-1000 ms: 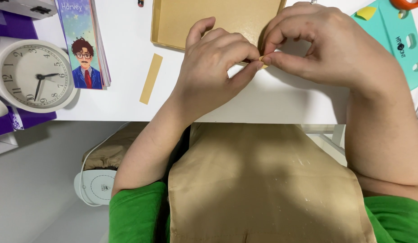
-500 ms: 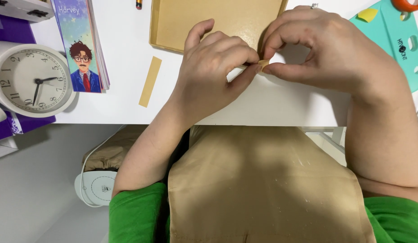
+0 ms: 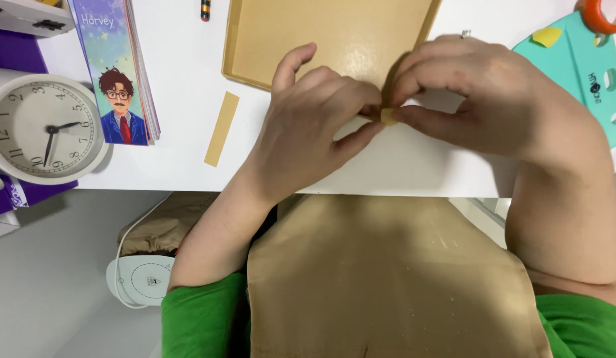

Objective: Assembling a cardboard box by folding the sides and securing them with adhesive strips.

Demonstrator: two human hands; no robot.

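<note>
Paper scrap, small, pale yellow-tan, is seen pinched between the fingertips of both hands above the white table, just in front of a shallow tan cardboard tray. Most of the scrap is hidden by the fingers; only a small corner shows, so its full shape cannot be told. Left hand is curled, thumb and forefinger closed on the scrap. Right hand is arched over it from the other side, fingertips closed on the same piece; a ring is worn on one finger.

Tan paper strip lies flat on the table, left of the left hand, apart from it. Illustrated booklet and round white clock are noted further left. Teal plastic board lies at right, partly behind the right hand. Tan apron covers the lap below the table edge.
</note>
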